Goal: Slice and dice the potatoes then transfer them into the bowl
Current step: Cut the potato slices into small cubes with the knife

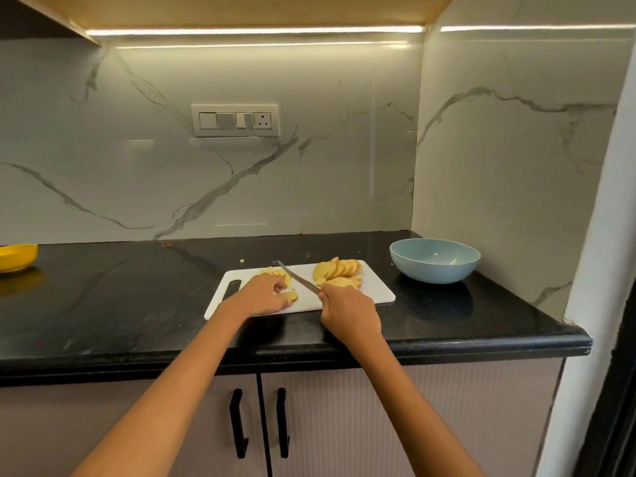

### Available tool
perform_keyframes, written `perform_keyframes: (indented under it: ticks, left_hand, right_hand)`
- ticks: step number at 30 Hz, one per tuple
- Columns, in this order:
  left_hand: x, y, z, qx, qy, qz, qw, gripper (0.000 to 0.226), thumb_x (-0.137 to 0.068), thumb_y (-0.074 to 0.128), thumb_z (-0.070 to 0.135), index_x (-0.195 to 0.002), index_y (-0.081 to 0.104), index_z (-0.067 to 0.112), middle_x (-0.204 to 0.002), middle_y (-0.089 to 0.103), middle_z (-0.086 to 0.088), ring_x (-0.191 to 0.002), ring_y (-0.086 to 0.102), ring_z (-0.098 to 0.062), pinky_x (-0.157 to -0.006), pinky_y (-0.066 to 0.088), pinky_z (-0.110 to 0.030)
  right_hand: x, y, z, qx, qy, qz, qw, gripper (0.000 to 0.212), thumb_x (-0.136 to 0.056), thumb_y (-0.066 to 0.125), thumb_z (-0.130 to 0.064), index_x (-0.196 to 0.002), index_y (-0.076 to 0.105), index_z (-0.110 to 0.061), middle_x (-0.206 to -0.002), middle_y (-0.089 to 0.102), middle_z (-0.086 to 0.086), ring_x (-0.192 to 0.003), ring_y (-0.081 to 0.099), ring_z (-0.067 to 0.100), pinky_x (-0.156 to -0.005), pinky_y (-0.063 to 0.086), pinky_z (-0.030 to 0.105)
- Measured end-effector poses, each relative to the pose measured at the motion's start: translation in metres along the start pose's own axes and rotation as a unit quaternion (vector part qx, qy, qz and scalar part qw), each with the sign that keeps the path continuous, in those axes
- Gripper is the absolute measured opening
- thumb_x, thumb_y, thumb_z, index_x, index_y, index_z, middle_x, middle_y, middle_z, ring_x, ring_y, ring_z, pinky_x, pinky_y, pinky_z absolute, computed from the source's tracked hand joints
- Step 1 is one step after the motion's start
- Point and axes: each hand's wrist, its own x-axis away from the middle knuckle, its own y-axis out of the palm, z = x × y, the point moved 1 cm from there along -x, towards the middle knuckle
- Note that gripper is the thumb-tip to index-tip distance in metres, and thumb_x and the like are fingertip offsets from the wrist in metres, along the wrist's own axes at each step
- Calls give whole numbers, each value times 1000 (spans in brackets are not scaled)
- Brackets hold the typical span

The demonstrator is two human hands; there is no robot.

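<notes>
Half the potato pieces (277, 271) lie hidden under the left hand (265, 293).

No text, label, brand or number can be read anywhere.

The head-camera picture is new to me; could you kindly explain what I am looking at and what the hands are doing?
There is no machine here: a person wears a camera on the head, looking down at their own arms. On the black counter lies a white board. The right hand grips a knife, blade pointing away to the left. The left hand holds down potato pieces. Round slices are piled on the board's right. A blue bowl, apparently empty, waits at right; a yellow bowl sits far left.
</notes>
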Motion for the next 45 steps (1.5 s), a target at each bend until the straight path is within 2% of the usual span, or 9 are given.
perform_keyframes:
  ticks: [4, 10, 23, 29, 34, 41, 45]
  left_hand:
    - [14, 15, -12, 173, -25, 120, 977, 49, -79, 72, 25, -123, 57, 11, -115, 61, -4, -92, 52, -12, -85, 43, -22]
    - [16, 15, -13, 238, -24, 131, 962, 46, -75, 75, 16, -117, 61, 5, -108, 66, -8, -91, 58, -13, -86, 45, -18]
    - [9, 18, -8, 252, -16, 106, 962, 38, -80, 70, 7, -117, 61, 2, -113, 65, -13, -96, 58, -13, -88, 42, -17]
    - [11, 19, -6, 244, -11, 119, 962, 41, -80, 71, 19, -118, 62, 5, -116, 64, -8, -96, 57, -11, -89, 43, -19]
    - [12, 18, -6, 236, -20, 123, 964, 32, -80, 71, 21, -110, 67, 11, -118, 64, -5, -96, 56, -9, -88, 44, -23]
    - [13, 19, -4, 221, -30, 121, 967, 20, -80, 70, 19, -98, 72, 12, -110, 68, -3, -94, 57, -9, -85, 46, -24]
    - [13, 17, -3, 217, -30, 113, 969, 19, -81, 69, 18, -98, 72, 11, -110, 67, -3, -92, 55, -9, -82, 43, -23]
  right_hand:
    - [4, -5, -5, 33, 37, -30, 998, 20, -96, 43, -18, -106, 59, -10, -99, 63, 8, -87, 60, 23, -68, 36, 27]
    - [11, -7, -20, 76, 8, -39, 996, 20, -95, 46, -15, -107, 60, -9, -100, 64, 8, -87, 61, 21, -68, 39, 26]
    - [25, -10, -32, 105, 1, -28, 994, 21, -96, 45, -14, -112, 57, -8, -105, 61, 9, -91, 61, 21, -71, 41, 26]
    - [28, -11, -32, 60, 58, -22, 996, 22, -96, 48, -16, -115, 56, -9, -107, 62, 7, -93, 62, 19, -72, 42, 25]
    - [32, -8, -37, 55, 69, -17, 996, 22, -97, 46, -17, -114, 57, -9, -105, 62, 6, -91, 63, 18, -68, 40, 24]
    - [35, -8, -42, 80, 48, -22, 995, 22, -96, 46, -17, -114, 56, -10, -103, 63, 7, -90, 63, 19, -71, 45, 26]
    - [33, -8, -44, 96, 30, -24, 995, 23, -96, 46, -16, -117, 55, -9, -106, 62, 7, -92, 62, 20, -70, 41, 25]
